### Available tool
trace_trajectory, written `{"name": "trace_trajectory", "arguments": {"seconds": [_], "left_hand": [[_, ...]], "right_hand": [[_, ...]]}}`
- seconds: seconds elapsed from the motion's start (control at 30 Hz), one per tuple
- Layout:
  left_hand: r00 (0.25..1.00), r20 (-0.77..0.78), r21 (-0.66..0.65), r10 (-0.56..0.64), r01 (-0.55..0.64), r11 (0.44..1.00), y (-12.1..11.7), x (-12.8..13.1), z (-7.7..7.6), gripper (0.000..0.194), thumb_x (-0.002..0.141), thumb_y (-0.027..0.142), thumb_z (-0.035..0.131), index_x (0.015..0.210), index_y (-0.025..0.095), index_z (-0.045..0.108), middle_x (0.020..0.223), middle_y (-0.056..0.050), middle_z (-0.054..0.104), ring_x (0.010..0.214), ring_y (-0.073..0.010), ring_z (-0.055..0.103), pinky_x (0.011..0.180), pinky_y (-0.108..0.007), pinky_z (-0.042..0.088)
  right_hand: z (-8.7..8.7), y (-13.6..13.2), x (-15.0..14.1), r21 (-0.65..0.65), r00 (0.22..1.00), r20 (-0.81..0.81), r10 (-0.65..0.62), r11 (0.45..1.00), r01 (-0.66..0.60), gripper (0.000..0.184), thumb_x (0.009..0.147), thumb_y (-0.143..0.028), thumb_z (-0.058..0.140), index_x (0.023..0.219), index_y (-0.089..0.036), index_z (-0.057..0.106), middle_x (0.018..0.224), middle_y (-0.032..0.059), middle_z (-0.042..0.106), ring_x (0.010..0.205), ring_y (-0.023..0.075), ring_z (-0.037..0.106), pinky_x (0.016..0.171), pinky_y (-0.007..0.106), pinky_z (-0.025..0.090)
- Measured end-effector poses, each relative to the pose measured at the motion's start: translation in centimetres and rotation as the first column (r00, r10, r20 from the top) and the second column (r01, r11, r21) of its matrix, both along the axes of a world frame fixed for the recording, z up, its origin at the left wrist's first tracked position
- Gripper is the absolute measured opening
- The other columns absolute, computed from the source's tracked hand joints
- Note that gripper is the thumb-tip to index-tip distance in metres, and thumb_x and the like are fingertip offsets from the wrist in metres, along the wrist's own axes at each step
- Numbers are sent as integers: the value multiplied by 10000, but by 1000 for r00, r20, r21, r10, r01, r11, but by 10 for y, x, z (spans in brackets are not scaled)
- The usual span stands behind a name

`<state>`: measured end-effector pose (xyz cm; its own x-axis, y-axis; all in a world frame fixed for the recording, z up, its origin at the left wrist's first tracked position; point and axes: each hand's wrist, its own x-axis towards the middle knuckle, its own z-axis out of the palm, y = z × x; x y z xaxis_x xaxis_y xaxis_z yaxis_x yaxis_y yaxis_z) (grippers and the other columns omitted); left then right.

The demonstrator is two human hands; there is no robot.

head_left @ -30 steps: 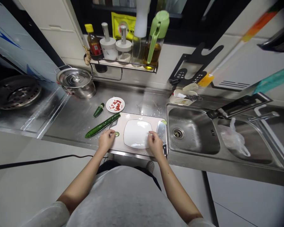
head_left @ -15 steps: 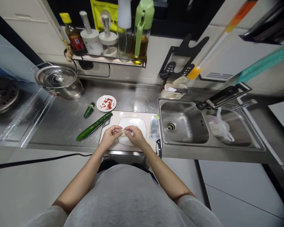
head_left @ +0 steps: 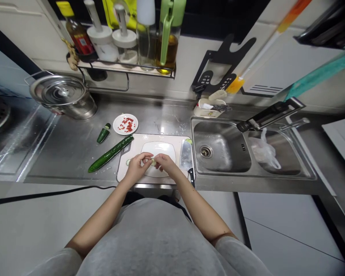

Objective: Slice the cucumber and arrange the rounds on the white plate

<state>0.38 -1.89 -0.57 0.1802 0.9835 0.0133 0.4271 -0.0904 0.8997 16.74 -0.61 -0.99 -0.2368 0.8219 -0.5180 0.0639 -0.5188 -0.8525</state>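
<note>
Over the white square plate (head_left: 158,147), my left hand (head_left: 137,167) pinches a thin pale-green cucumber slice (head_left: 153,162) by its left side. My right hand (head_left: 166,165) has its fingers closed on the slice's other side. The slice looks bent, but fingers partly hide it. Beneath the plate lies a light cutting board (head_left: 138,138), with another cucumber slice (head_left: 128,162) left of my left hand. A kitchen knife (head_left: 185,154) rests on the board's right side, its black handle toward me. A green bit of cucumber (head_left: 189,141) sits by its blade.
A long cucumber (head_left: 110,154) and a short cucumber piece (head_left: 103,134) lie on the steel counter at left. Behind them are a small plate (head_left: 117,130) of chopped red bits and a lidded pot (head_left: 80,105). A double sink (head_left: 222,153) is at right.
Both hands have moved slightly, and the slice between them now looks more bent than flat. Another slice now shows beside my left hand. The whole view has shifted a little.
</note>
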Motion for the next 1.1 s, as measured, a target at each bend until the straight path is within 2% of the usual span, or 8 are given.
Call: {"name": "trace_trajectory", "arguments": {"seconds": [0.17, 0.43, 0.67, 0.8, 0.9, 1.0, 1.1], "left_hand": [[990, -136, 144, -20, 40, 989, 1, 3, 1, 199, 836, 252, 589, 1017, 229, 668, 871, -11, 681, 726, -137, 561, 720, -268, 455], [980, -197, 190, -21, 59, 980, 3, 4, -5, 211, 861, 253, 572, 1057, 225, 644, 833, 0, 672, 726, -136, 570, 713, -266, 471], [941, -338, 357, -36, 164, 919, 3, 4, -9, 223, 894, 235, 538, 1091, 219, 642, 901, -34, 705, 813, -171, 602, 741, -295, 475], [929, -370, 397, -12, 170, 902, 2, 6, -12, 225, 913, 256, 512, 1091, 212, 644, 898, -51, 716, 796, -184, 600, 738, -313, 467], [951, -309, 310, 17, 84, 947, 1, 9, -13, 228, 893, 296, 538, 1083, 219, 639, 904, -47, 714, 795, -181, 607, 746, -312, 464], [984, -145, 42, 99, -94, 995, 0, 12, -11, 259, 853, 365, 572, 1054, 209, 620, 760, -12, 687, 655, -150, 587, 656, -278, 449], [983, 71, -282, 171, -145, 948, 3, 17, -9, 309, 817, 427, 579, 1014, 190, 600, 598, 21, 635, 526, -123, 536, 562, -244, 410]], "right_hand": [[3, 3, 3, -128, 1000, -17, 10, 992, -12, 81, 699, -260, 521, 667, -186, 523, 560, -34, 499, 492, 90, 480, 403, 186, 285], [9, 7, 5, -196, 999, -33, 37, 980, -42, 95, 700, -249, 520, 643, -174, 528, 540, -28, 486, 477, 88, 465, 403, 191, 274], [9, 10, 7, -256, 999, 2, 38, 966, -36, 50, 683, -220, 510, 652, -181, 520, 524, -35, 480, 462, 95, 464, 395, 205, 265], [9, 12, 9, -284, 999, -5, 50, 958, -49, 38, 676, -209, 514, 648, -183, 516, 512, -28, 491, 464, 102, 471, 401, 209, 283], [6, 12, 10, -249, 999, 1, 50, 967, -48, 46, 683, -219, 511, 649, -188, 509, 517, -27, 498, 470, 103, 473, 402, 205, 282], [1, 12, 11, -122, 995, 93, 20, 993, -9, 74, 716, -249, 495, 662, -200, 501, 530, -33, 503, 487, 107, 475, 414, 203, 296], [-4, 14, 14, 83, 978, 210, -4, 996, -14, 99, 743, -274, 490, 680, -202, 515, 578, -31, 543, 531, 109, 479, 474, 211, 343]]}}
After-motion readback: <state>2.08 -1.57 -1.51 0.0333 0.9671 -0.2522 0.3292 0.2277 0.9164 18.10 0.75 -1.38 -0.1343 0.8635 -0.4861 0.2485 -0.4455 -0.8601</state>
